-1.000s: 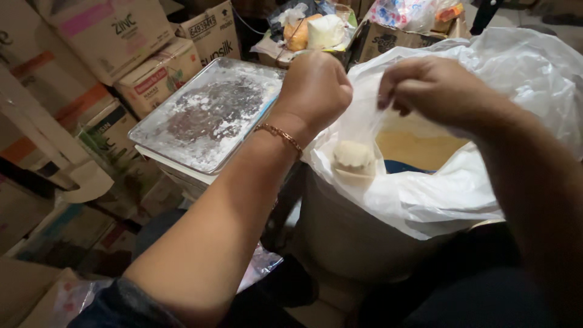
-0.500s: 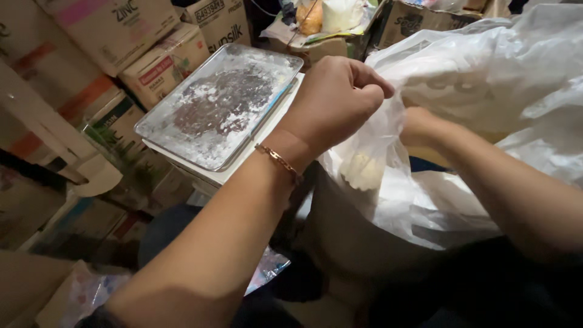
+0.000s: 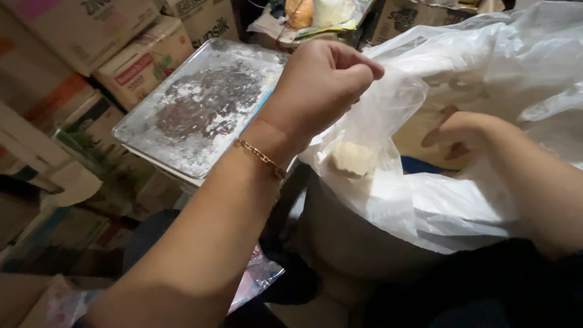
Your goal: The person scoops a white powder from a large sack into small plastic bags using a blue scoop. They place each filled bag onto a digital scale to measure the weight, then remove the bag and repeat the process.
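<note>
Above the bucket (image 3: 358, 237), a pinched bag.
Left hand (image 3: 319, 85) clamps the small clear bag (image 3: 370, 121); dough lump (image 3: 352, 158) hangs below the grip. Right hand (image 3: 461, 136), inside the liner (image 3: 473, 200), grip unclear.

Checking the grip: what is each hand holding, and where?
Left hand pinches the small clear bag at its top edge. Right hand, behind plastic, cannot be told.

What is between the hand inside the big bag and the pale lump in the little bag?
Thin clear plastic. The right hand shows through the big bag. The pale lump sits in the little bag, pinched shut by the left hand. Both bags' walls separate them.
</note>
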